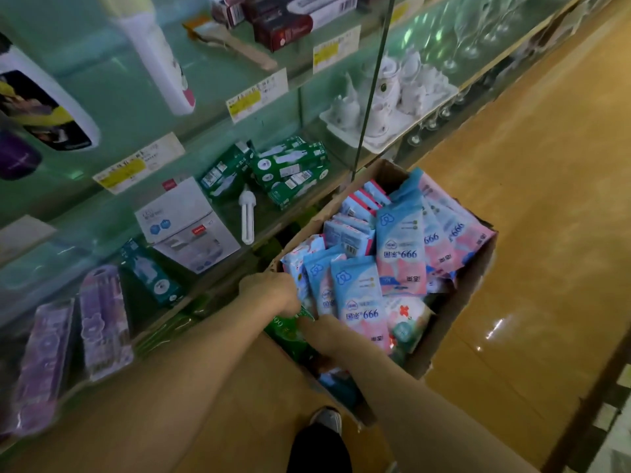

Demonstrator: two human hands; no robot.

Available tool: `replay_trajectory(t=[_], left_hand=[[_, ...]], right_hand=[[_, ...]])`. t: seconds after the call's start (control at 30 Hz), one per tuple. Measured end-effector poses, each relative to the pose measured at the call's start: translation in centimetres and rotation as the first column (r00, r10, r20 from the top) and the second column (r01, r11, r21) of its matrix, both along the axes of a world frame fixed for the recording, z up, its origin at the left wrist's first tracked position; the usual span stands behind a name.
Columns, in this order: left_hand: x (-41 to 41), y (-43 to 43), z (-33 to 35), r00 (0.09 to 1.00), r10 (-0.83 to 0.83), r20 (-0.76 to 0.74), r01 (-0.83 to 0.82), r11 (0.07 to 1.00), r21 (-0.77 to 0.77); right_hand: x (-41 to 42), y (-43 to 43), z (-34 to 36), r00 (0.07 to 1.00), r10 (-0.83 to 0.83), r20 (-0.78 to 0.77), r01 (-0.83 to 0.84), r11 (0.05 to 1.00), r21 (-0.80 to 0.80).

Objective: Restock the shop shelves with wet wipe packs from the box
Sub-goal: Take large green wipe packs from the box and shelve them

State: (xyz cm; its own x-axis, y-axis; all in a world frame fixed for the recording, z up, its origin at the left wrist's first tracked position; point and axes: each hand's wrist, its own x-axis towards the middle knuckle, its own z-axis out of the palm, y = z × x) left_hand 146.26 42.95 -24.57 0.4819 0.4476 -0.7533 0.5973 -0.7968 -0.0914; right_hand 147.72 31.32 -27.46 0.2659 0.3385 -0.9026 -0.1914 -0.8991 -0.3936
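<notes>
Packs of wet wipes fill the cardboard box just beyond our hands. Most are flat blue-and-pink pouches standing on end and leaning on one another, their long axes running up and away from us and their "999" print upside down to us. Our left hand sits at the box's near corner, knuckles up, fingers curled down among the pouches; we cannot tell whether they grip one. Our right hand reaches in just beside it, its fingers hidden below the pouches, so we cannot tell its grip either. Between the two hands lies a green pack, partly covered by both.
</notes>
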Motion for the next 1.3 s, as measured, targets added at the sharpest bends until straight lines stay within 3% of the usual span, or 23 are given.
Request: replay_trajectory(t=[0.13,0.2,0.3,0.47,0.6,0.73,0.83,0.93,0.97,1.2,1.3], left_hand=[[-0.2,-0.1,-1.3,0.999,0.028,0.016,-0.028,0.999,0.017],[-0.4,-0.4,-2.0,0.998,0.066,0.006,-0.066,0.998,-0.012],[-0.8,-0.5,-2.3,0.994,0.113,0.015,-0.112,0.994,-0.017],[-0.7,0.2,-1.0,0.982,0.162,0.092,-0.155,0.985,-0.080],[-0.4,0.5,1.4,0.971,0.187,0.151,-0.183,0.982,-0.040],[0.5,0.7,4.4,0.906,0.325,0.271,-0.311,0.946,-0.092],[2.2,0.1,6.7,0.801,0.530,0.278,-0.425,0.831,-0.360],[4.5,-1.9,10.1,0.595,0.803,0.022,-0.533,0.415,-0.737],[5.5,-2.6,11.1,0.580,0.814,-0.007,-0.507,0.355,-0.785],[13.7,-9.5,20.7,0.739,0.660,0.136,-0.192,0.400,-0.896],[16.5,-13.7,25.1,0.771,0.603,0.205,-0.042,0.370,-0.928]], right_hand=[[-0.7,0.7,-1.8,0.940,-0.302,-0.158,0.303,0.953,-0.018],[-0.7,1.0,-2.3,0.868,-0.468,-0.165,0.468,0.883,-0.046],[-0.5,1.1,-2.1,0.788,-0.592,-0.167,0.590,0.804,-0.067],[-0.6,0.3,-0.8,0.664,-0.678,-0.317,0.694,0.716,-0.078],[0.6,-0.5,1.5,0.647,-0.669,-0.366,0.714,0.700,-0.017],[3.0,-2.2,4.7,0.662,-0.686,-0.302,0.738,0.666,0.105],[5.4,-4.4,7.9,0.656,-0.722,-0.219,0.753,0.609,0.248],[8.2,-7.1,11.8,0.650,-0.743,-0.158,0.736,0.564,0.375],[9.2,-8.0,13.3,0.644,-0.754,-0.129,0.727,0.550,0.411],[15.3,-17.1,24.8,0.697,-0.713,0.072,0.562,0.606,0.563],[16.7,-21.5,29.3,0.635,-0.749,0.188,0.523,0.596,0.609]])
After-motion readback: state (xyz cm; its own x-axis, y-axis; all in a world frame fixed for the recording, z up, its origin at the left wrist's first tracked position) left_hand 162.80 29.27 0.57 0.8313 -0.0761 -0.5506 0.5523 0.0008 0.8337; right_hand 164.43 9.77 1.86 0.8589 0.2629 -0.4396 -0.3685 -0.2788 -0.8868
